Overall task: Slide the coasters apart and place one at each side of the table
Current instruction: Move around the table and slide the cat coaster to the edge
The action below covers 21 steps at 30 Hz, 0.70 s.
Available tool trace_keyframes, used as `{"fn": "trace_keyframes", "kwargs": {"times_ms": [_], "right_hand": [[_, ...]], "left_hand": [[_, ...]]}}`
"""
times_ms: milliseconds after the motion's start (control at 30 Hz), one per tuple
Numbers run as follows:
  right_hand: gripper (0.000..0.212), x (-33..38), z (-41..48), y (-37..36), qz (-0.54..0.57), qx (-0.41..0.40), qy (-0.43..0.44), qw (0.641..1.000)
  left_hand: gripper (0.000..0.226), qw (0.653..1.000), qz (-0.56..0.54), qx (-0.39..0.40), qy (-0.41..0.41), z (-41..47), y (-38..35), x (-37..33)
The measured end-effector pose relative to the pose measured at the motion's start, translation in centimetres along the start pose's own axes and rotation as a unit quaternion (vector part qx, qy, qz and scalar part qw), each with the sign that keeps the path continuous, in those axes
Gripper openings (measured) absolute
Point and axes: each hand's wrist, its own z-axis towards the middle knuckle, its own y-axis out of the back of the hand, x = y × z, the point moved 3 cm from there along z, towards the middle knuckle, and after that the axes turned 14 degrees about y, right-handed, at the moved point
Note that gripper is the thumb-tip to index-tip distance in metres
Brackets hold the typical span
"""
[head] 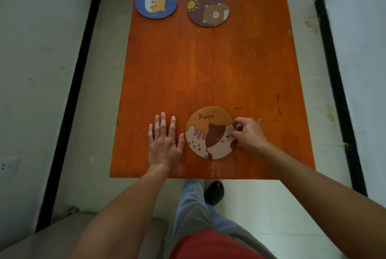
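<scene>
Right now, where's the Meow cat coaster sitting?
The Meow coaster lies near the table's front edge, between the flat left hand and the right hand pinching its right rim.

Counter [208, 70] mid-span bare, clear lane 9 to 3 o'clock. Obstacles: blue coaster [156, 2] at 11, brown coaster [208, 10] at 12.

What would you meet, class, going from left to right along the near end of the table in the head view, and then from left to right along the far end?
Near end: left hand → Meow cat coaster → right hand. Far end: blue dog coaster → brown bear coaster.
</scene>
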Motion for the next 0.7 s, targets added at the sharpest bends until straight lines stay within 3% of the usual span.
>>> {"fn": "trace_keyframes", "kwargs": {"times_ms": [233,433,700], "right_hand": [[0.007,-1.4,-1.8,1.3,0.028,0.076,0.017,0.997],[0.007,-1.3,-3.4,0.3,0.045,0.071,0.024,0.996],[0.01,-1.4,-3.9,0.5,-0.013,0.041,0.055,0.998]], "left_hand": [[0.064,1.0,-0.003,-0.007,0.001,0.0,0.0,-0.1],[0.064,1.0,-0.01,-0.01,0.0,0.0,0.0,-0.1],[0.063,1.0,-0.007,-0.011,0.0,0.0,-0.3,0.1]]}}
